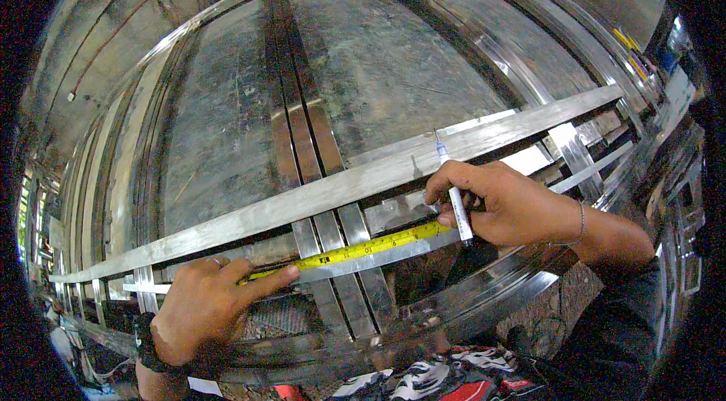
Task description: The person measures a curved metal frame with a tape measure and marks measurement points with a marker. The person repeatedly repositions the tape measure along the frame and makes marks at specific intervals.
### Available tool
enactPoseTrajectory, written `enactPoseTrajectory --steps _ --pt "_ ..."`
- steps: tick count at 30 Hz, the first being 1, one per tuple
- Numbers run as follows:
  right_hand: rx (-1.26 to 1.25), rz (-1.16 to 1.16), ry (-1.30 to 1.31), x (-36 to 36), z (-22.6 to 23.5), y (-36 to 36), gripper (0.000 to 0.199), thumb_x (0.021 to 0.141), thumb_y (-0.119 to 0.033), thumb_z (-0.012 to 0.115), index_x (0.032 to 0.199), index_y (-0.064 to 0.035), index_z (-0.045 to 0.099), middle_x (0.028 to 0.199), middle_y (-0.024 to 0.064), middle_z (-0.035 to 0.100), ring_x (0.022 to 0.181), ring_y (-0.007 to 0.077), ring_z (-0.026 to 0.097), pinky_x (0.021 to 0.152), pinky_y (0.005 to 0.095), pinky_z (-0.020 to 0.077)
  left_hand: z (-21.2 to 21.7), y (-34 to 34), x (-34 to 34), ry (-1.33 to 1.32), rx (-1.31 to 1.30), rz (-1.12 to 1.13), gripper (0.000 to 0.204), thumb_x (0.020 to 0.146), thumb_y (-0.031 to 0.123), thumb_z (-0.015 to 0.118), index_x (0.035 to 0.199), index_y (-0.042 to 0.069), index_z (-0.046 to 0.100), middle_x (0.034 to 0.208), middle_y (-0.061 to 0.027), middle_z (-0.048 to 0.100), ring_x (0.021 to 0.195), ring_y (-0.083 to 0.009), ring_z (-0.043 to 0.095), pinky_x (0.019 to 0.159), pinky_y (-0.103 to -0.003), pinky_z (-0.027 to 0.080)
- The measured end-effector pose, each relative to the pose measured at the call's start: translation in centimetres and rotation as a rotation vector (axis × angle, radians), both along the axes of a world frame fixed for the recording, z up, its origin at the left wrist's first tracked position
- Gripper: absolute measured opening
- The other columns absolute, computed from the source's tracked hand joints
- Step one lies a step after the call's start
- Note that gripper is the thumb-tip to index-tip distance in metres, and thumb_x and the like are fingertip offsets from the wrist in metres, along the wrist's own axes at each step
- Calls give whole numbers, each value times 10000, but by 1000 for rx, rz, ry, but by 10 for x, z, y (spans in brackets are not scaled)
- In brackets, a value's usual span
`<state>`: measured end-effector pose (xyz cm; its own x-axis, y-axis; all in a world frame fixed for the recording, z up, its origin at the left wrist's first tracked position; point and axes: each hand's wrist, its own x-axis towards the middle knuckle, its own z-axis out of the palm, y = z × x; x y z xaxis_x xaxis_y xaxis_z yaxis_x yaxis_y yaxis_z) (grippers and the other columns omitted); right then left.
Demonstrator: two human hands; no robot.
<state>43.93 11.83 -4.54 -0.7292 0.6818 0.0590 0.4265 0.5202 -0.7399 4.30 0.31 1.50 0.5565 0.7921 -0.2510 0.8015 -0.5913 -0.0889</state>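
The fingers of our left hand are loosely spread, one stretched along the near edge of the yellow measuring tape; whether they grip it, we cannot tell. Our right hand has its fingers curled round a white marker, tip pointing far, its thumb at the tape's right end. The tape lies between our hands, along a narrow metal strip. We judge the measuring to be under way: the tape is laid out, the marker ready, but we can make out no mark, so marking seems left. We count one tape, one marker, three flat crosspieces beneath the tape, and, just beyond, one long pale bar.
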Motion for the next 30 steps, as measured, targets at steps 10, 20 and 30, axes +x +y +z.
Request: enactPoseTrajectory --steps 10,20,30 --pt "146 -85 -143 -5 5 -7 272 1051 -189 738 1288 -114 629 994 182 759 902 331 764 771 445 557 2 1 1 -49 -20 10 763 832 102 726 1540 365 618 907 -69 639 777 -320 701 707 -456 588" --pt "144 -26 83 -6 -1 -10 416 897 69 669 1269 -112 624 952 192 728 907 394 754 780 466 567 -2 2 -2 -97 -47 23 679 879 107 709 1515 336 647 890 -87 660 801 -354 697 704 -482 580" --pt "103 -27 83 -5 -3 -11 476 865 103 619 1290 -110 620 933 151 725 907 326 758 814 444 578 -3 0 -1 -102 -9 17 639 909 127 688 1505 352 653 905 -94 662 808 -359 702 708 -483 587"
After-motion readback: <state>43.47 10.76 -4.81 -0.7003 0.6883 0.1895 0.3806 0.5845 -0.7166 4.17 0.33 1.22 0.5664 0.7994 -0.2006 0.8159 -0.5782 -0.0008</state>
